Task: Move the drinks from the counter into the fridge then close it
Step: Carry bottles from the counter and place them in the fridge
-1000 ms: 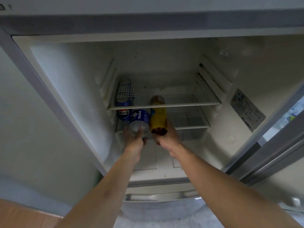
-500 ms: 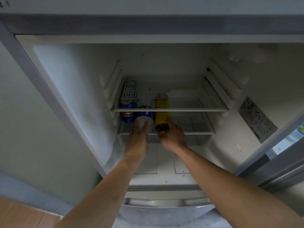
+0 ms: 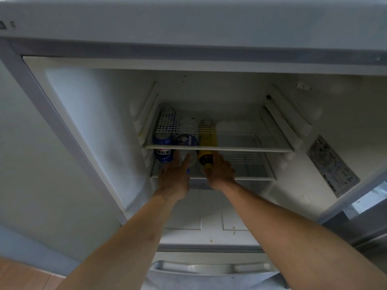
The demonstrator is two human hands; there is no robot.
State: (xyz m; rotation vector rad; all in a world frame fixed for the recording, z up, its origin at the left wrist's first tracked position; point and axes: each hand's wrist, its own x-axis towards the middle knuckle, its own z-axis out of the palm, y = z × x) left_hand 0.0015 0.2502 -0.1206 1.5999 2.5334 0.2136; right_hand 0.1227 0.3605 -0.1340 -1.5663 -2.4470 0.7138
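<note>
Since half a second ago both bottles had slid deeper onto the lower shelf [image 3: 251, 177], centre of frame. Left hand [image 3: 174, 179] lay with straight fingers pressed on the Pepsi bottle [image 3: 187, 143], grip released, pushing. Right hand [image 3: 221, 173] curled round the base of the yellow bottle [image 3: 207, 147], grasping it. Blue can [image 3: 164, 152] stood just left of them. Judged: placement nearly done; hands must withdraw, then the fridge door, still open, needs closing.
</note>
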